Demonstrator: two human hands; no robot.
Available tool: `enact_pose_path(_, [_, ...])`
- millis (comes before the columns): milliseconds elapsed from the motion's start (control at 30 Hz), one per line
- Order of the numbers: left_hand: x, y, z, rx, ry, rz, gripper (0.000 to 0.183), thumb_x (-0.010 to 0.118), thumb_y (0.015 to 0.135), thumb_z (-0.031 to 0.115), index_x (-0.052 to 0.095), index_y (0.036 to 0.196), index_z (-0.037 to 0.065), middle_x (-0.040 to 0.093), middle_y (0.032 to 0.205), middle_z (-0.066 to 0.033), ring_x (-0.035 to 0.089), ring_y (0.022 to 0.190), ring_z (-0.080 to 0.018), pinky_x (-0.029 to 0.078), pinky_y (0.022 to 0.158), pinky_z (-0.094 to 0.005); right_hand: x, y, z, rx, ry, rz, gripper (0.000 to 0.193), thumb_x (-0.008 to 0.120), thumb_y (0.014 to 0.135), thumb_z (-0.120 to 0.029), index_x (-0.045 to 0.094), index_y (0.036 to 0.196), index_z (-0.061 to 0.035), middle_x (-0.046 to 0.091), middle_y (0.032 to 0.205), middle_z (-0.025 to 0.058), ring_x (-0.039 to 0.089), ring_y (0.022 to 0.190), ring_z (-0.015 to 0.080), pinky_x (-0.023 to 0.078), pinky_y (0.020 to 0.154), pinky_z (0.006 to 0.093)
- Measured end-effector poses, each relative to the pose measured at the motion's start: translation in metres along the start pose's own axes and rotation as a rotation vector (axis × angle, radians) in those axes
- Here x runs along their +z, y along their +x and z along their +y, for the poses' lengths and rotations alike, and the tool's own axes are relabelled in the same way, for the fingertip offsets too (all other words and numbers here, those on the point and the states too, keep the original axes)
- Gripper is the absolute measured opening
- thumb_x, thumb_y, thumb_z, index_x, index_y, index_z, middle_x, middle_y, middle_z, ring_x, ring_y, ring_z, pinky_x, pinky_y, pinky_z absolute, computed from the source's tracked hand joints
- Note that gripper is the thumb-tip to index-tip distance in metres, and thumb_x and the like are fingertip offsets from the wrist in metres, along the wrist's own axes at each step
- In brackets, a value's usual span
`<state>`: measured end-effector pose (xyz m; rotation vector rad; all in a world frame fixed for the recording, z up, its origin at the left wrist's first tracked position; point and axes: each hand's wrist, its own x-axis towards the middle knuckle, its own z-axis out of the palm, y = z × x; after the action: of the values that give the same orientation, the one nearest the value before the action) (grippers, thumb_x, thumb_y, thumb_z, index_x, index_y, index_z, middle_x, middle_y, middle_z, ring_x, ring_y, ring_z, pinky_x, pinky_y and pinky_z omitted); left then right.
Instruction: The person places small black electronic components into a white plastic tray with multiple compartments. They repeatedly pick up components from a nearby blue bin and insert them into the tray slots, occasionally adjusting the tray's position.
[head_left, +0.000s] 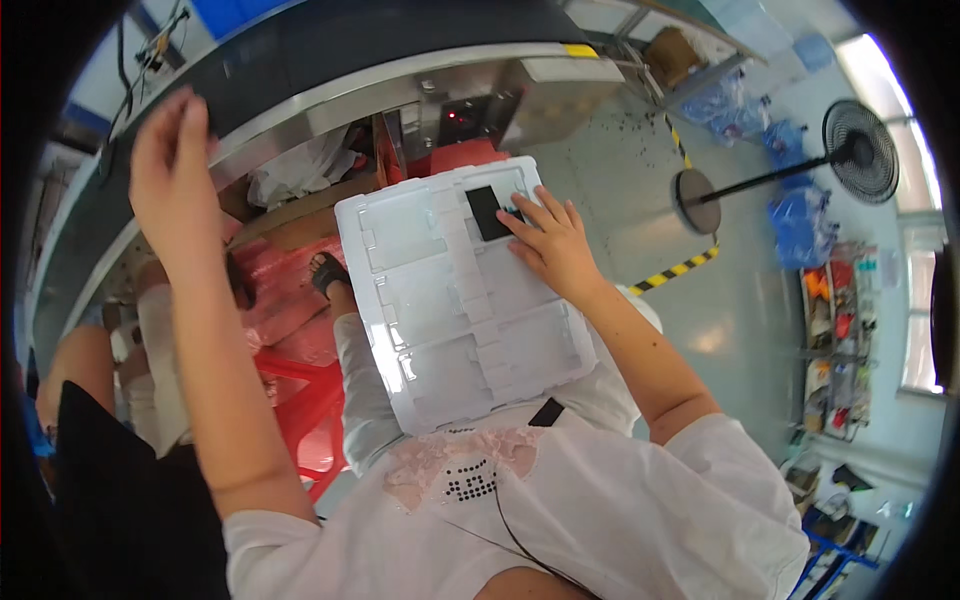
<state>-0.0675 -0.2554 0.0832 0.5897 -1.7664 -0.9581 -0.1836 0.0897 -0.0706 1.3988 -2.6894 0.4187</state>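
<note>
A white plastic tray [440, 300] with several moulded compartments rests on my lap. One flat black rectangular part [488, 211] lies in its far right compartment. My right hand [552, 240] lies flat on the tray, its fingertips touching the black part's right edge. My left hand [172, 165] is raised far to the left with loosely curled fingers, reaching toward the edge of the dark conveyor belt [330, 45]; it holds nothing that I can see. Another small black piece [546, 412] shows at the tray's near edge.
A metal conveyor frame [400, 95] curves across the top. A red plastic stool [310, 400] and pink wrapping lie below left, by a sandalled foot [325, 272]. A standing fan [850, 155] and a shelf of goods [840, 340] are at the right on the grey floor.
</note>
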Motion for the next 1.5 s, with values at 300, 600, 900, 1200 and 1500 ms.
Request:
enact_pose_path(300, [0.021, -0.148, -0.068, -0.176, 0.215, -0.612, 0.022, 0.056, 0.091, 0.011, 0.065, 0.110, 0.004, 0.064, 0.095, -0.0085, 0.058, 0.087, -0.0185, 0.045, 0.083, -0.0303, -0.002, -0.020, -0.018, 0.117, 0.237, 0.284, 0.045, 0.065, 0.084, -0.031, 0.056, 0.127, -0.0186, 0.031, 0.145, 0.0187, 0.029, 0.133, 0.0390, 0.028, 0.104, 0.0541])
enact_pose_path(600, [0.042, -0.168, -0.082, 0.376, 0.909, -0.391, 0.032, 0.060, 0.090, 0.032, 0.066, 0.110, 0.008, 0.056, 0.108, -0.0181, 0.052, 0.101, -0.0352, 0.041, 0.087, -0.0457, 0.049, -0.113, 0.044, 0.773, 0.827, 0.573, 0.035, 0.064, 0.085, -0.029, 0.064, 0.105, -0.0010, 0.058, 0.110, 0.0197, 0.055, 0.105, 0.0324, 0.043, 0.091, 0.0368])
enact_pose_path(900, [0.047, -0.178, -0.070, 0.255, 1.087, -0.595, 0.041, 0.062, 0.087, 0.035, 0.063, 0.116, 0.007, 0.051, 0.113, -0.0207, 0.051, 0.103, -0.0383, 0.044, 0.087, -0.0444, 0.052, -0.093, 0.066, 0.878, 1.310, 0.214, 0.040, 0.059, 0.087, -0.038, 0.066, 0.093, 0.0012, 0.065, 0.092, 0.0191, 0.062, 0.090, 0.0292, 0.047, 0.079, 0.0370])
enact_pose_path(1200, [0.085, -0.198, -0.043, -0.190, 1.265, -0.181, 0.051, 0.054, 0.088, 0.038, 0.058, 0.112, -0.007, 0.051, 0.119, -0.0261, 0.054, 0.106, -0.0391, 0.046, 0.085, -0.0457, 0.038, -0.108, 0.049, 0.439, 1.198, 0.040, 0.054, 0.056, 0.088, -0.046, 0.057, 0.121, -0.0021, 0.051, 0.124, 0.0195, 0.052, 0.112, 0.0308, 0.042, 0.094, 0.0377])
enact_pose_path(1500, [0.007, -0.182, -0.099, -0.651, 0.494, -0.322, 0.042, 0.047, 0.092, 0.030, 0.064, 0.093, -0.009, 0.066, 0.082, -0.0158, 0.063, 0.069, -0.0237, 0.049, 0.063, -0.0373, 0.019, -0.098, 0.008, 0.544, 1.106, 0.015, 0.054, 0.060, 0.082, -0.034, 0.055, 0.110, 0.0130, 0.053, 0.115, 0.0287, 0.051, 0.110, 0.0412, 0.042, 0.093, 0.0432])
